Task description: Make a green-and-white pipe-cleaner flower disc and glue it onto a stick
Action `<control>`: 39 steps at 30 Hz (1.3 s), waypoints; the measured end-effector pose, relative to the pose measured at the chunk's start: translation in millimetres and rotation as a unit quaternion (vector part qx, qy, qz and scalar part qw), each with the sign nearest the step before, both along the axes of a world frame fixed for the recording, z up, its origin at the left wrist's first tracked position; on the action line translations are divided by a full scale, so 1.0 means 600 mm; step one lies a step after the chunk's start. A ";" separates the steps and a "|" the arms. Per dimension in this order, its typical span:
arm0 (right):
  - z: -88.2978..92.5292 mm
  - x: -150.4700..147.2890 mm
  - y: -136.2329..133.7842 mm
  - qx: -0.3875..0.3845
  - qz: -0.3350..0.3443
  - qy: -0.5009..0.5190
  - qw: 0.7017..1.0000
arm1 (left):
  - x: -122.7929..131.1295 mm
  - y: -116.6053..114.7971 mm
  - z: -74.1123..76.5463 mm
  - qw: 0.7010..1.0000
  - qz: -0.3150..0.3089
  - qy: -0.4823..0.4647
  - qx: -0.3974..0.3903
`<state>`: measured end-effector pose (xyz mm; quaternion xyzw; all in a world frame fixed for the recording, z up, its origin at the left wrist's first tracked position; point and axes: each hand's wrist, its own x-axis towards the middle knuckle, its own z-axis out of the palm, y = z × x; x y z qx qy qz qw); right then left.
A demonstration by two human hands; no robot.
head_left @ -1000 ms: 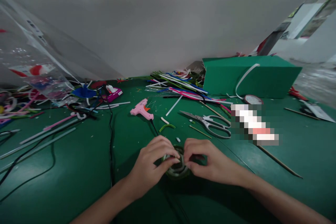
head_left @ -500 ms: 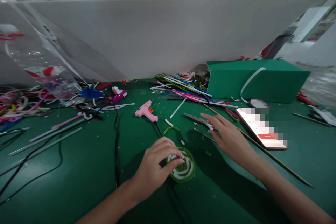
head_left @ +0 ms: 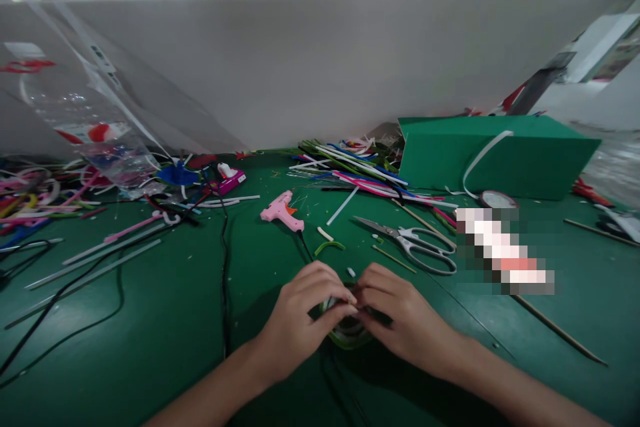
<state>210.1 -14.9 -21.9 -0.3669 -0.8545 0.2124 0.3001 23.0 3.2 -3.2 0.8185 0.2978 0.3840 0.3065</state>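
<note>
A small round green and white coil (head_left: 350,339) lies on the green table (head_left: 165,353), near the front and mostly covered by my hands. Over its left side is my left hand (head_left: 310,313), thumb and fingertips pinched together. My right hand (head_left: 400,317) comes in from the right, its fingertips pressed together and meeting those of the left above the coil. Whatever the fingertips grip is too small to make out. Scissors (head_left: 407,240) with grey handles lie beyond my right hand. A pink glue gun (head_left: 283,211) lies beyond my left hand.
Coloured stems (head_left: 350,167) are piled at the back, beside a green box (head_left: 500,153). At the left stand a clear bottle (head_left: 85,127) and more strips. Black cables cross the left side. A tape roll (head_left: 497,199), a blurred-out device (head_left: 505,253) and a thin stick (head_left: 560,330) lie right.
My right hand has moved from beside the scissors, down and left to the coil, and its fingers have closed. The scissors are now fully uncovered. My left hand keeps its pinch.
</note>
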 end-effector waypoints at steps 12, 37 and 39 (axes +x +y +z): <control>0.045 0.090 0.040 -0.219 -0.160 0.274 0.923 | 0.000 0.001 -0.011 1.000 0.009 -0.021 -0.004; 0.062 0.010 0.007 -0.061 -0.058 0.084 0.993 | -0.003 -0.001 -0.003 0.978 0.124 -0.036 -0.164; 0.076 0.017 0.011 -0.045 -0.066 0.077 0.994 | -0.003 0.006 -0.003 0.961 0.145 -0.089 -0.217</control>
